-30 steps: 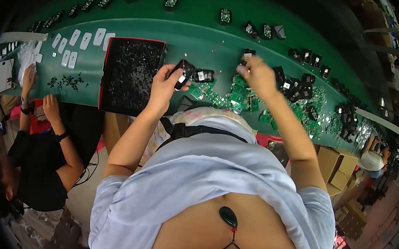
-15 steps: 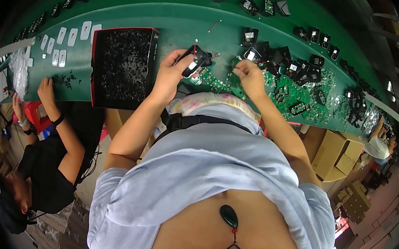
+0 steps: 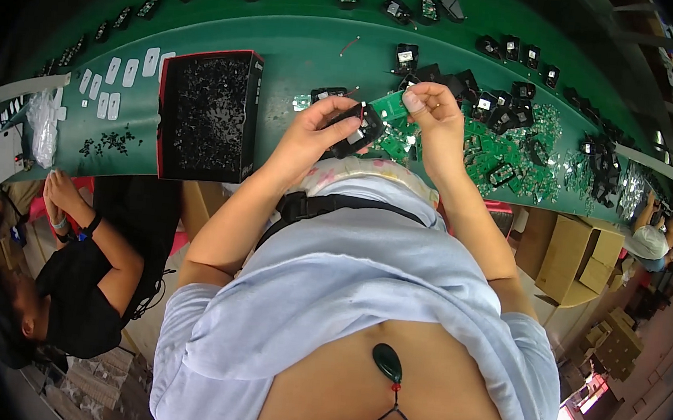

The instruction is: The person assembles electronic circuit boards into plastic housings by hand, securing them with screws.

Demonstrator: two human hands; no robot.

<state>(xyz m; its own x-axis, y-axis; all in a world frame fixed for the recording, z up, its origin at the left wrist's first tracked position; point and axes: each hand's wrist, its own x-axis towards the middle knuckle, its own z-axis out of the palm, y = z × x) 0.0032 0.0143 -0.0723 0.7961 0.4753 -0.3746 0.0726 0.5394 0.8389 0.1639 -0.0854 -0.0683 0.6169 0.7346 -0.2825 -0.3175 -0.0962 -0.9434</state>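
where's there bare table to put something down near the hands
Widest bare patch: the green tabletop between the red-edged box and the red wire, beyond the left hand. Crowded: right of the right hand, with loose green circuit boards and black casings.

Tilted black case [image 3: 371,125], green circuit board [image 3: 391,106] at its upper right

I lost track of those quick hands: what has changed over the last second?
The right hand took hold of a green circuit board and brought it beside the black case. The left hand shifted right, still holding that case. The open box of small black parts stayed put.
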